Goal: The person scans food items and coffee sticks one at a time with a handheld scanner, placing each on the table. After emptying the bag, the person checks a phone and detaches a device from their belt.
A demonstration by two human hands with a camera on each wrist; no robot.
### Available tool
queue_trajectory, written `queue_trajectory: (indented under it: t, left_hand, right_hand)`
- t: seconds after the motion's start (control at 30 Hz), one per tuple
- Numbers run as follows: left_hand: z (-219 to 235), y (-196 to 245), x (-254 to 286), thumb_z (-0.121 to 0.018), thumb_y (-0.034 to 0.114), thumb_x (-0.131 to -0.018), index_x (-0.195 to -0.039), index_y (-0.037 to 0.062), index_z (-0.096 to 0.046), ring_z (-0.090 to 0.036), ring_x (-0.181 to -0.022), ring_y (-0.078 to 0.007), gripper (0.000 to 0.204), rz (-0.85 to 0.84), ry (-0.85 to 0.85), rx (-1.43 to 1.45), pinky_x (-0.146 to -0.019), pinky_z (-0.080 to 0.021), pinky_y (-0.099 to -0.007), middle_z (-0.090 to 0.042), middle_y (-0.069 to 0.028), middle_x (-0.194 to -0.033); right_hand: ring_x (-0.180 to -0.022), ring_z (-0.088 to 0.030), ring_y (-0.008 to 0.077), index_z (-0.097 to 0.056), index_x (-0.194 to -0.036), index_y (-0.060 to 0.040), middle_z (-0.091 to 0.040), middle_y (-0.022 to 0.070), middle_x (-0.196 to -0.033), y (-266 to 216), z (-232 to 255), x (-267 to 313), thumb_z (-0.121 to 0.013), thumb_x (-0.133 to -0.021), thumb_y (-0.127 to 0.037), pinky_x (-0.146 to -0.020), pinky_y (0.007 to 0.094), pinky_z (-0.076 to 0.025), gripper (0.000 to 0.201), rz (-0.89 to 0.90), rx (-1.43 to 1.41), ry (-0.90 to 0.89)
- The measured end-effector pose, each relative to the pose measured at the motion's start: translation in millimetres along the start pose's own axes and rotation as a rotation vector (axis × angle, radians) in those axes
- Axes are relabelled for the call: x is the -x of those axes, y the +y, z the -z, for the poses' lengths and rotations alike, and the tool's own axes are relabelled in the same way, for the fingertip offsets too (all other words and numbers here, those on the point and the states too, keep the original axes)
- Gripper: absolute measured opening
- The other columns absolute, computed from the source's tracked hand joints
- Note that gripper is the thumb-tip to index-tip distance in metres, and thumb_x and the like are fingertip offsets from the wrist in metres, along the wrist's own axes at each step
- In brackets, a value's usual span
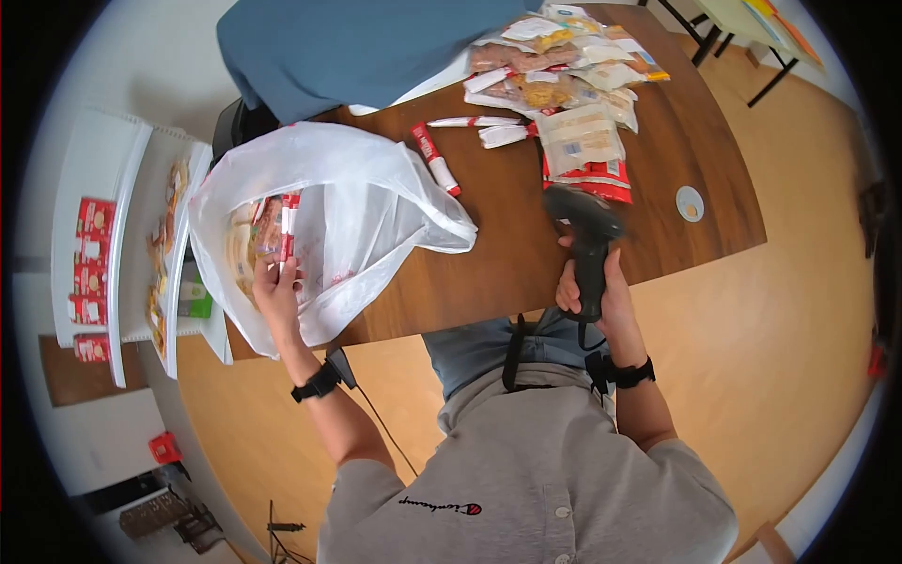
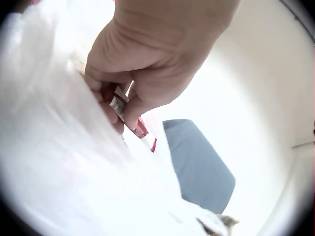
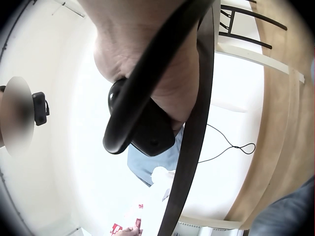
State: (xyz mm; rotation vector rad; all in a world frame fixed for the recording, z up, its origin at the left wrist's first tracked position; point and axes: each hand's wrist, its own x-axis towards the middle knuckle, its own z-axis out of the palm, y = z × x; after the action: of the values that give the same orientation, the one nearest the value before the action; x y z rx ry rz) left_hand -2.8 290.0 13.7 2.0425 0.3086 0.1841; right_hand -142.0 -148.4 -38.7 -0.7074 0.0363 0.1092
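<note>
My left hand (image 1: 279, 299) pinches a slim red-and-white packet (image 1: 288, 226) at the mouth of a white plastic bag (image 1: 366, 179). Other food packets (image 1: 246, 249) lie inside the bag, beyond the fingers. In the left wrist view the hand (image 2: 147, 54) holds the packet (image 2: 140, 129) between thumb and fingers. My right hand (image 1: 609, 296) grips the handle of a black handheld scanner (image 1: 590, 246), its head over the table's front part, near a red packet (image 1: 615, 179). The right wrist view shows the hand (image 3: 152, 59) round the black scanner (image 3: 152, 132), with a dark cable crossing in front.
A pile of food packets (image 1: 554, 75) lies at the back right of the wooden table (image 1: 695, 132). Slim red-and-white packets (image 1: 435, 160) lie beside the bag, and a round white sticker (image 1: 690, 204) is at the right. White shelves (image 1: 132, 244) with boxes stand left.
</note>
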Motion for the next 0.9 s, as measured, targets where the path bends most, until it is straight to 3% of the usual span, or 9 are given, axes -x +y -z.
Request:
queue_trajectory:
  t: [0.1,0.23,0.3,0.4,0.67,0.73,0.9]
  left_hand:
    - [-31.9,31.3,12.4,-0.058,0.002,-0.095,-0.109,0.0036,-0.057,-0.056,-0.068,-0.0088,0.014,-0.193,-0.150,0.238,-0.061,-0.045,-0.0219,-0.068,-0.0060,-0.092]
    - [-108.7,76.2,33.1,-0.059,0.003,-0.095,-0.109,0.0032,-0.060,-0.058,-0.074,-0.0078,0.015,-0.283,-0.322,0.219,-0.064,-0.044,-0.0218,-0.069,-0.0054,-0.094]
    - [-143.1,98.8,48.9,-0.060,0.001,-0.093,-0.105,0.0004,-0.062,-0.060,-0.074,-0.0077,0.012,-0.375,-0.295,0.006,-0.065,-0.046,-0.0215,-0.069,-0.0048,-0.088]
    - [-172.4,105.8,62.2,-0.064,-0.001,-0.088,-0.098,-0.0015,-0.064,-0.064,-0.068,-0.0114,0.010,-0.439,-0.319,0.014,-0.065,-0.049,-0.0236,-0.070,-0.0073,-0.078]
    - [-188.9,103.9,82.9,-0.063,-0.001,-0.091,-0.100,-0.0023,-0.063,-0.067,-0.071,-0.0103,0.010,-0.312,-0.483,0.140,-0.064,-0.050,-0.0231,-0.071,-0.0075,-0.084]
    - [-189.5,102.7,81.4,-0.062,0.000,-0.092,-0.102,-0.0025,-0.062,-0.067,-0.071,-0.0100,0.010,-0.300,-0.508,0.169,-0.063,-0.050,-0.0227,-0.071,-0.0073,-0.084]
    - [-207.4,121.4,65.2,-0.060,0.003,-0.095,-0.109,-0.0036,-0.059,-0.064,-0.071,-0.0098,0.016,-0.260,-0.619,0.263,-0.062,-0.047,-0.0213,-0.070,-0.0087,-0.093]
  right_hand:
    - [-0.054,-0.050,0.0141,-0.040,-0.138,0.0000,-0.052,0.0069,-0.069,0.6,0.4,-0.4,-0.031,-0.098,-0.064,-0.057,0.0302,-0.043,0.076,-0.008,0.033,-0.008]
    - [-0.056,-0.052,0.0118,-0.043,-0.137,-0.0022,-0.055,0.0061,-0.073,0.3,2.0,2.2,-0.033,-0.100,-0.061,-0.055,0.0262,-0.042,0.070,-0.008,0.185,-0.029]
    - [-0.058,-0.052,0.0108,-0.043,-0.137,-0.0026,-0.055,0.0055,-0.073,-5.2,-7.7,7.0,-0.035,-0.100,-0.059,-0.055,0.0251,-0.042,0.068,0.010,0.270,-0.020]
    - [-0.062,-0.053,0.0085,-0.043,-0.136,-0.0034,-0.054,0.0036,-0.074,-14.3,-16.3,12.0,-0.041,-0.101,-0.052,-0.057,0.0232,-0.043,0.060,0.041,0.354,-0.044]
    - [-0.059,-0.051,0.0075,-0.044,-0.132,-0.0038,-0.053,0.0020,-0.072,-17.8,-21.7,3.8,-0.043,-0.103,-0.046,-0.054,0.0229,-0.042,0.051,0.071,0.454,-0.098]
    - [-0.059,-0.051,0.0079,-0.046,-0.133,-0.0023,-0.055,0.0036,-0.076,-18.0,-25.4,1.5,-0.041,-0.098,-0.061,-0.055,0.0230,-0.041,0.069,0.032,0.472,-0.066]
    - [-0.057,-0.052,0.0094,-0.045,-0.134,-0.0025,-0.055,0.0044,-0.073,-13.3,-9.6,0.6,-0.038,-0.099,-0.061,-0.055,0.0237,-0.042,0.069,0.023,0.342,-0.032]
